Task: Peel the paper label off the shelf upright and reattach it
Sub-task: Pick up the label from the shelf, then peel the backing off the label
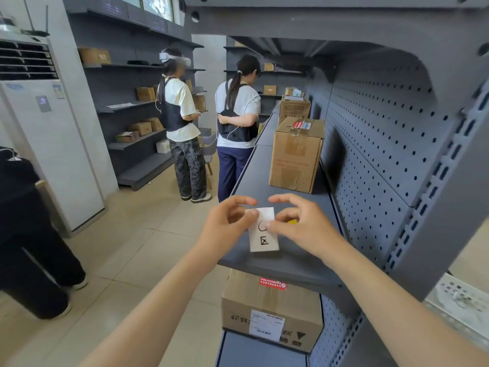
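A white paper label (263, 235) with dark handwritten marks hangs in the air over the grey shelf board (277, 176). My left hand (227, 223) pinches its upper left edge and my right hand (299, 221) pinches its upper right edge. A small yellow bit (293, 221) shows behind my right fingers; I cannot tell what it is. The grey slotted shelf upright (447, 197) rises at the right, apart from the label.
A taped cardboard box (296, 154) stands further back on the same shelf, with more boxes behind it. Another box (272, 311) sits on the shelf below. Two people (209, 123) stand in the aisle ahead. A white floor air conditioner (45, 128) is at the left.
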Action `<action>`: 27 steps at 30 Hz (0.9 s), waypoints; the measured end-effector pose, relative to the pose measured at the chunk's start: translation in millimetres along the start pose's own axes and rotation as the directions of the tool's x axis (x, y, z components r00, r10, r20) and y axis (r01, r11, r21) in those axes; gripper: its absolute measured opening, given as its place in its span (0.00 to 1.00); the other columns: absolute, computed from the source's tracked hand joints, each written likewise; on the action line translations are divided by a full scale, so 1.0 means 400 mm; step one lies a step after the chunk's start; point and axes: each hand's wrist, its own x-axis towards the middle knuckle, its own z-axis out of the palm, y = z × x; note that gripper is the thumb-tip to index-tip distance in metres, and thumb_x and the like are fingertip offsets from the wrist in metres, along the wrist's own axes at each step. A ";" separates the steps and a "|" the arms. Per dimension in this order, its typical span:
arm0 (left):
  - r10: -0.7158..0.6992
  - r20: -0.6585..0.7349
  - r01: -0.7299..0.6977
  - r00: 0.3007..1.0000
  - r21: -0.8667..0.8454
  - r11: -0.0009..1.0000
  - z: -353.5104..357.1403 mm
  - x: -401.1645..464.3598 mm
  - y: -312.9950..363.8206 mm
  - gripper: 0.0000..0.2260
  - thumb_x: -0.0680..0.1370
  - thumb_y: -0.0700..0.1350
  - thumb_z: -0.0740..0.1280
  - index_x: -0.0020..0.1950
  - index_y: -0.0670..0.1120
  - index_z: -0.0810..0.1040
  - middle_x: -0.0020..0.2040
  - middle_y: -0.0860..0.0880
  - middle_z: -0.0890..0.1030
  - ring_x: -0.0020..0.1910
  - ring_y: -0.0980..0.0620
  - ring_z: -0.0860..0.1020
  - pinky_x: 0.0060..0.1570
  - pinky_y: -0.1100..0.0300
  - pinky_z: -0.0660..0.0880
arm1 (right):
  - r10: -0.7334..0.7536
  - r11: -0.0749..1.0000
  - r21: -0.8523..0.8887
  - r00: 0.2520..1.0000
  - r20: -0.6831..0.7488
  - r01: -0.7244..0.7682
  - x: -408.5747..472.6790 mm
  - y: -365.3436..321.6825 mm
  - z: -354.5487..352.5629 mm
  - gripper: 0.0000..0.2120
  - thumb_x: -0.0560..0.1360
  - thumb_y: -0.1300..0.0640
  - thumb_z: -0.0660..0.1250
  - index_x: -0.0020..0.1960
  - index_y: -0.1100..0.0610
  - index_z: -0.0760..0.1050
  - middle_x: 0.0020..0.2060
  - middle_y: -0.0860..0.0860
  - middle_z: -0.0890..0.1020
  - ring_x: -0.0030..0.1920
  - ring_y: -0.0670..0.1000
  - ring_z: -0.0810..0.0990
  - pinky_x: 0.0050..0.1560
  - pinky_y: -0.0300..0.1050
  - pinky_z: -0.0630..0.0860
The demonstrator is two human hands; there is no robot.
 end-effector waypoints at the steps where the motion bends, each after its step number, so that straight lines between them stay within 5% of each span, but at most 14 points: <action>1: 0.026 -0.006 -0.026 1.000 0.014 1.000 0.001 -0.001 0.012 0.06 0.80 0.39 0.68 0.55 0.49 0.80 0.43 0.39 0.86 0.46 0.48 0.87 0.51 0.47 0.83 | -0.004 0.999 0.049 1.000 -0.005 0.004 -0.005 -0.012 -0.012 0.17 0.73 0.53 0.76 0.59 0.45 0.78 0.39 0.46 0.89 0.42 0.40 0.85 0.46 0.39 0.78; 5: 0.090 -0.005 -0.090 0.996 0.028 0.996 0.010 -0.014 0.063 0.09 0.81 0.40 0.67 0.55 0.53 0.79 0.49 0.38 0.84 0.49 0.43 0.85 0.51 0.44 0.82 | 0.017 0.985 0.170 0.997 -0.078 -0.004 -0.017 -0.051 -0.054 0.06 0.75 0.56 0.73 0.52 0.50 0.85 0.38 0.47 0.90 0.35 0.35 0.83 0.38 0.29 0.76; 11: 0.153 0.056 -0.152 0.987 -0.021 0.988 0.018 -0.052 0.136 0.11 0.82 0.38 0.63 0.56 0.54 0.77 0.45 0.49 0.79 0.38 0.64 0.81 0.36 0.71 0.74 | 0.010 0.981 0.192 0.996 -0.085 0.006 -0.062 -0.081 -0.112 0.05 0.77 0.54 0.72 0.46 0.51 0.87 0.36 0.48 0.89 0.34 0.44 0.82 0.33 0.28 0.74; 17: 0.207 0.069 -0.203 0.976 -0.064 0.977 0.032 -0.092 0.205 0.12 0.82 0.37 0.63 0.57 0.55 0.77 0.42 0.51 0.78 0.37 0.65 0.80 0.36 0.71 0.75 | -0.018 0.964 0.266 1.000 -0.012 0.020 -0.108 -0.109 -0.155 0.08 0.78 0.55 0.70 0.47 0.56 0.87 0.38 0.51 0.89 0.38 0.50 0.82 0.40 0.40 0.75; 27: 0.258 0.099 -0.256 0.961 -0.037 0.966 0.032 -0.136 0.269 0.16 0.82 0.36 0.62 0.56 0.58 0.76 0.43 0.49 0.78 0.37 0.62 0.79 0.37 0.69 0.77 | -0.088 0.948 0.311 0.995 0.050 0.069 -0.154 -0.141 -0.184 0.09 0.78 0.58 0.69 0.46 0.61 0.87 0.36 0.54 0.88 0.38 0.52 0.81 0.40 0.42 0.74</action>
